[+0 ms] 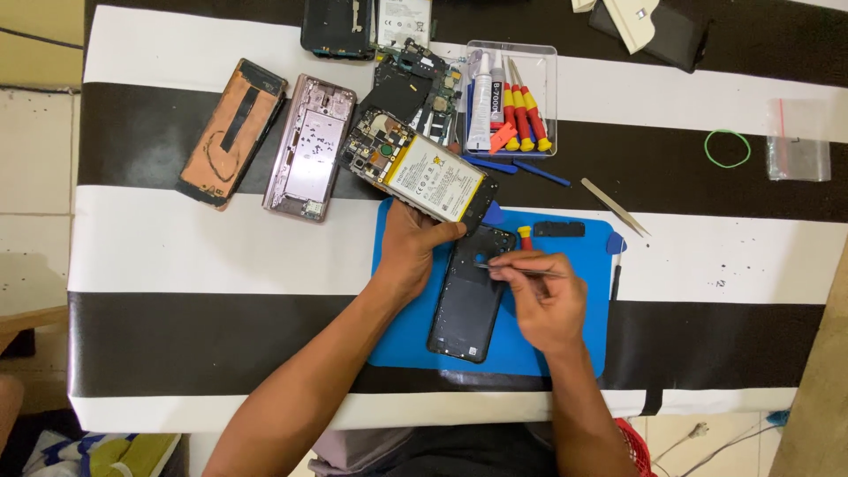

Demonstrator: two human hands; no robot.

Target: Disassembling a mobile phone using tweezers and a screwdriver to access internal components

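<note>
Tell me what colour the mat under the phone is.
Blue; the mat shows best in the head view.

Phone-repair workbench: dismantled phones point(305, 146), a tray of screwdrivers point(512, 97), and a blue work mat point(574, 291) on a striped table point(221, 247).

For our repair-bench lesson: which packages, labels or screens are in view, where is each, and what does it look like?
Battery label: white rectangle on the opened phone in the left hand.
Glue tube: white, with printed label, in the clear tray.
Plastic bag: clear, small, far right.
Screen panel: copper-backed, far left.
</note>
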